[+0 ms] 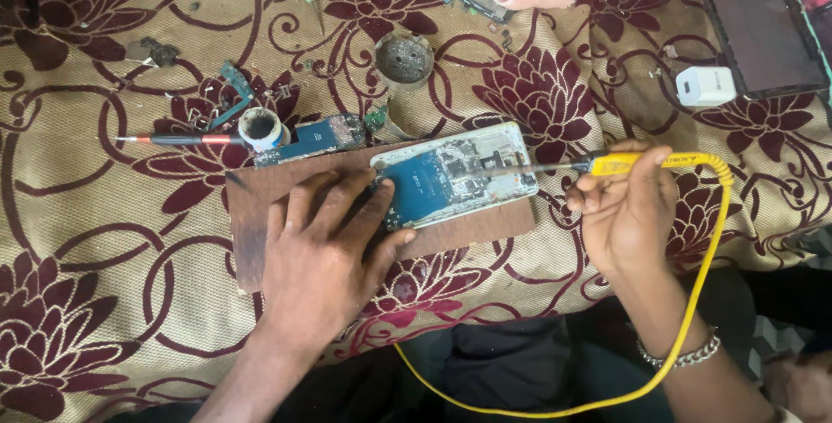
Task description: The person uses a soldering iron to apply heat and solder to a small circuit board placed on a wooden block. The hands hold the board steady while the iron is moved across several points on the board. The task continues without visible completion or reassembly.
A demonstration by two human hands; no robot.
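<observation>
- At the far left, the patterned cloth point(104, 241) covering the surface runs off the frame on three sides, so its full extent is hidden.
- A red-handled screwdriver point(178, 139) lies flat on the cloth, its tip pointing left, its other end just beside a small white pot point(260, 127); what the pot holds is too dark to tell.
- A blue circuit board point(316, 138) lies just beside the pot, at the back edge of the wooden board point(468, 231).
- The left hand point(325, 250) rests palm down on the wooden board with fingers spread and nearly flat, gripping nothing; the fingertips press against the left end of the opened phone point(455, 173) and cover part of it.
- The opened phone lies on the wooden board near the middle of the view, its insides facing up; the small parts inside are hard to make out.
- A round grey tin point(404, 60) sits on the cloth behind the phone, well apart from it.
- The right hand point(626, 206) is closed around the yellow soldering iron point(646, 161), whose dark tip reaches the right end of the phone; the yellow cord point(693, 302) loops down past the wrist.
- At the upper right, a white charger point(705, 86) sits beside a dark tablet point(767, 35), cut off by the frame edge.
</observation>
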